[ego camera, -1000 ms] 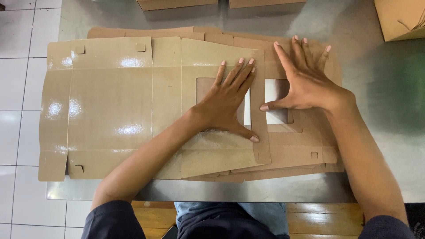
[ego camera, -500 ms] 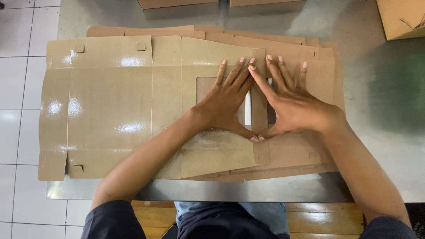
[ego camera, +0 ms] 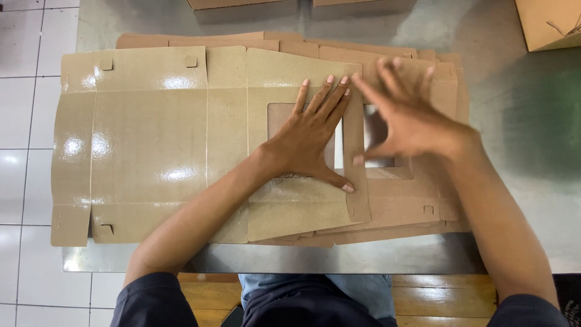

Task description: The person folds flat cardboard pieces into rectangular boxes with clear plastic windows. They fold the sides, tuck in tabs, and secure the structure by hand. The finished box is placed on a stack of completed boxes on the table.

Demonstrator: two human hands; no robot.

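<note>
Far left of frame: white tiled floor [ego camera: 24, 121], running down the left edge and under the near edge. Left to centre: flat brown carton blank [ego camera: 151, 139], glossy, creased into panels with small tab slots at its upper and lower corners; its left flaps overhang the edge of the grey metal worktop [ego camera: 526, 181]. Centre: rectangular window cut-out [ego camera: 281, 121] in the blank, part covered by the left hand [ego camera: 311, 142], which lies flat with fingers spread, pressing the blank and closed on nothing. Beneath: stack of further flat blanks [ego camera: 387, 212], edges stepped out along the top and lower right. Right of centre: right hand [ego camera: 405, 118], blurred, fingers spread over the stack beside a second window; whether its grip has hold of anything cannot be told. Right: bare worktop, open room. Top edge: two brown boxes [ego camera: 242, 5], cropped. Upper right corner: brown box [ego camera: 548, 21], contents not visible.
</note>
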